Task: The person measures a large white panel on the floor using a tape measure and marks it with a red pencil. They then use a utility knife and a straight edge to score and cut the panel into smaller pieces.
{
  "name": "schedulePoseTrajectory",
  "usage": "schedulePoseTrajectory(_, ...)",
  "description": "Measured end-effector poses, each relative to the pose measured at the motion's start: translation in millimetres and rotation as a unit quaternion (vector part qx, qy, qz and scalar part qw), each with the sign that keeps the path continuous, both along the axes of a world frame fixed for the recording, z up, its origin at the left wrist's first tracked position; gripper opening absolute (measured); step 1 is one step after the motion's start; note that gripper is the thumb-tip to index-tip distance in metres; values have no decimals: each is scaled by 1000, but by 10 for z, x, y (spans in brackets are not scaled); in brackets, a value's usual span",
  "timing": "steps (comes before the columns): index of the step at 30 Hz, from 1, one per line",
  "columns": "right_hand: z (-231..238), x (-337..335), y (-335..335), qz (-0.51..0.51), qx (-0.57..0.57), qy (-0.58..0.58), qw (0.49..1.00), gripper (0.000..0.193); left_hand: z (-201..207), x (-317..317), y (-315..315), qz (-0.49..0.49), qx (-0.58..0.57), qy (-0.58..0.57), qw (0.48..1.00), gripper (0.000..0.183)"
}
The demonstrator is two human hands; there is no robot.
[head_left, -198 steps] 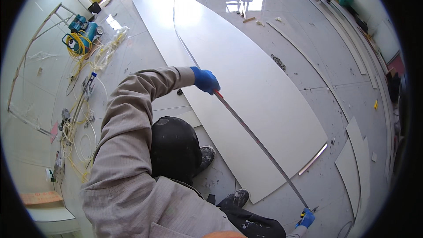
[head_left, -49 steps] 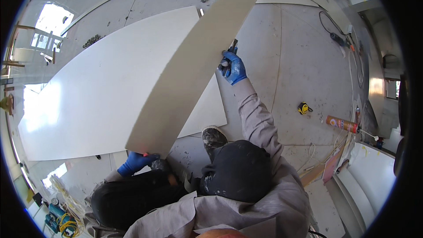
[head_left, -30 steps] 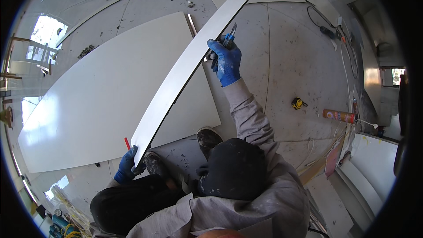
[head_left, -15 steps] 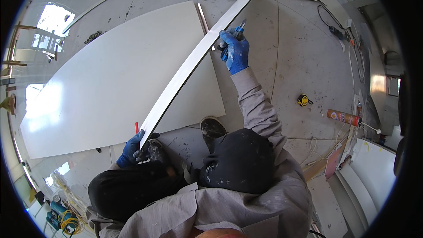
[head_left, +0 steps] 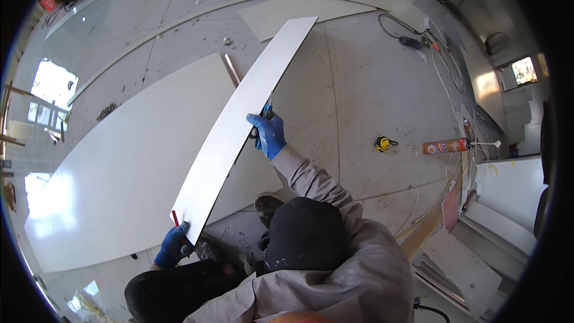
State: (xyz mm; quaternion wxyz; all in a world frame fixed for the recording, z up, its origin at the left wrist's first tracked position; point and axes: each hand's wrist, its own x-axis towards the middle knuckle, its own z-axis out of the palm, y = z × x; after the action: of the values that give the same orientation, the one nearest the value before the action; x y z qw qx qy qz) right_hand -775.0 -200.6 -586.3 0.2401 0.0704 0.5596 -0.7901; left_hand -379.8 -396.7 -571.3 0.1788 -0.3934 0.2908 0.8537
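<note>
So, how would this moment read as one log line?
Left hand: white strip, red stick | Right hand: same strip, slim tool | Floor: large panel, tape measure

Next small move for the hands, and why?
Probably lower the long white strip flat, using both hands. The left hand grips its near end along with a red pencil-like stick; the right hand grips its right edge plus a partly hidden slim tool, so neither looks free.
</note>
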Motion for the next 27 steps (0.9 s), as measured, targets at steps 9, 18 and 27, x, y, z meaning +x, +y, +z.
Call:
schedulePoseTrajectory(9, -180, -1075, 1040, -172, -18, -46, 984, 15, 960, -921, -623, -97, -267, 64, 957, 40)
schedulePoseTrajectory(18, -428, -2386, 2184, -139, 76, -29, 987, 12, 1970, -1181, -617, -228, -387, 111, 887, 39)
schedulePoseTrajectory(27, -713, -1941, 1498, 96, 278, -74, 953, 10, 1441, -2067, -631, -406, -474, 78, 777, 34)
